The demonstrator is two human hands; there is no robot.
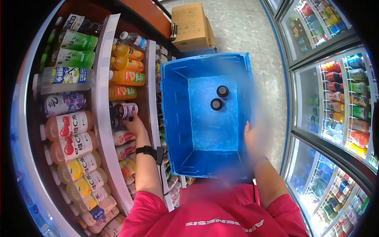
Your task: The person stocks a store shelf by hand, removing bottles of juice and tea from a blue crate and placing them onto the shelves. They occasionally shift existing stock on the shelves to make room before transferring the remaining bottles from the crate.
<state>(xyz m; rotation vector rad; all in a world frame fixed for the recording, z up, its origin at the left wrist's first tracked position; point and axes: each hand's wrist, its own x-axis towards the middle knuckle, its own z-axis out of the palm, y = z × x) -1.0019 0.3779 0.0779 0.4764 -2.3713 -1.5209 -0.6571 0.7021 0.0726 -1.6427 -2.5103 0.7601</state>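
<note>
My left hand (135, 123) reaches into the shelf, its fingers closed on a dark bottle (128, 110) with a pale label. That bottle lies on its side between orange drink bottles (127, 78) and bottles with white and red labels (124, 137). In front of my body is a deep blue crate (207, 162). Two dark-capped bottles (222, 91) stand inside it, seen from above. My right hand (252, 136) grips the crate's right rim, thumb over the inner side; a blurred patch partly covers this hand.
Tiered shelves (103, 71) packed with drinks run along the left. Glass-door coolers (333, 98) line the right side. Beyond the crate, a cardboard box (189, 25) stands on the speckled floor (241, 27).
</note>
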